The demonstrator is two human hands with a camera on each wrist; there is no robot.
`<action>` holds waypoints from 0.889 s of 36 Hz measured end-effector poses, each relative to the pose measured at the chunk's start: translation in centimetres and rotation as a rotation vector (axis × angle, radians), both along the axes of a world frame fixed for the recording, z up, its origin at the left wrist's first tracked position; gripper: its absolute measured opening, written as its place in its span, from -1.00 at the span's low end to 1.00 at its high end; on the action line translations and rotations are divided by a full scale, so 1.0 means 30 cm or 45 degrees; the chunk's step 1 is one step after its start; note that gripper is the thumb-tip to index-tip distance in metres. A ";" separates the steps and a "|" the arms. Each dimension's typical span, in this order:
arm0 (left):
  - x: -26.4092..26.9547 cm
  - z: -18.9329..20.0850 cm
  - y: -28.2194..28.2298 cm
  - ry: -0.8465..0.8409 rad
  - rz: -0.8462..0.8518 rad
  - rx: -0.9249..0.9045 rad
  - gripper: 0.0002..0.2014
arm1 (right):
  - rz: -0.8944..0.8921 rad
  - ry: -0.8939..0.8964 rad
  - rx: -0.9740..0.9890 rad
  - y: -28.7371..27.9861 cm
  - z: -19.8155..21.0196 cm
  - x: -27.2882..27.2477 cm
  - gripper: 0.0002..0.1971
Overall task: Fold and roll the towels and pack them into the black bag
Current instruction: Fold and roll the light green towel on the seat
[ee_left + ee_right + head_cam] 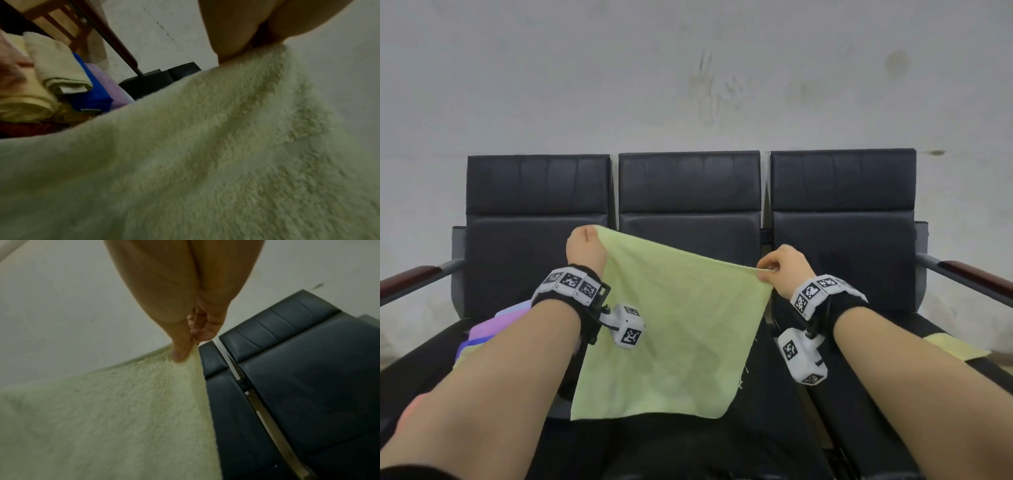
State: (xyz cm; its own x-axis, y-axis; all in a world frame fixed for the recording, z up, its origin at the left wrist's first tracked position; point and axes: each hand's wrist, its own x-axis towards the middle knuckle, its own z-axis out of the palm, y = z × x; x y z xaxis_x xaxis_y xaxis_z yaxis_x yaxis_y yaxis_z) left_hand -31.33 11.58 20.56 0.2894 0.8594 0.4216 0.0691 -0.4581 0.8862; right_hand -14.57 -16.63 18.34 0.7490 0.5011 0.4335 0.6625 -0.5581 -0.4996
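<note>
A light green towel (671, 329) hangs spread out in the air over the middle seat of a black bench. My left hand (585, 246) pinches its upper left corner, held higher. My right hand (780, 269) pinches the upper right corner between thumb and fingers (183, 352). The towel (205, 162) fills most of the left wrist view, and its right edge (123, 410) drops away in the right wrist view. No black bag is visible.
A pile of folded towels (61, 73), cream, blue and purple, lies on the left seat (493, 329). Another yellow-green towel (955, 347) lies on the right seat. The three-seat bench (688, 192) has armrests (969, 274) at both ends; a grey wall stands behind.
</note>
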 end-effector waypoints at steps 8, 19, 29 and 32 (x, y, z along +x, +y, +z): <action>0.006 0.084 -0.033 -0.078 0.063 0.105 -0.62 | -0.090 0.084 0.323 -0.010 0.090 0.036 -0.84; -0.005 0.097 -0.029 0.095 0.037 0.244 -0.66 | -0.047 0.468 0.785 -0.033 0.145 0.084 -0.85; 0.063 0.037 -0.031 0.872 -0.100 0.188 -0.70 | -0.147 0.721 0.068 -0.011 0.088 0.138 -0.61; 0.094 0.053 -0.096 0.877 -0.165 0.178 -0.68 | -0.215 0.855 0.259 0.038 0.092 0.095 -0.75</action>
